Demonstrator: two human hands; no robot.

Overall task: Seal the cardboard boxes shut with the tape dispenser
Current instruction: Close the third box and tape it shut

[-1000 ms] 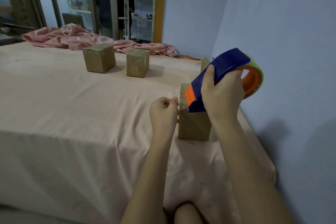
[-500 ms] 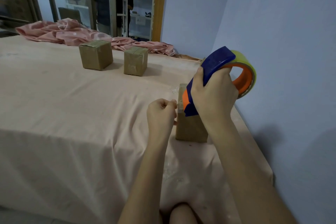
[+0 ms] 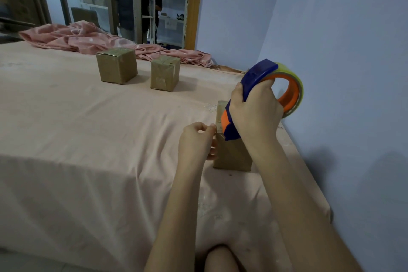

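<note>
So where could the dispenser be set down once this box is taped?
Bare cloth lies left of the near box, in front of the two far boxes. Between near box and wall it is tight.

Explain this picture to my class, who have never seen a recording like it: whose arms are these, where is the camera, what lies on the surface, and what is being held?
There is no machine here. The camera sits on a person's head and looks forward and down, so the two bare arms reaching in from the bottom are the wearer's own. The right hand grips a blue and orange tape dispenser loaded with a roll of clear tape. It is held against the top of the nearest cardboard box. The left hand pinches something small at that box's upper edge, probably the tape end, though that is hard to see. Two more cardboard boxes stand farther back on the peach cloth, with a crumpled pink fabric behind them.
</note>
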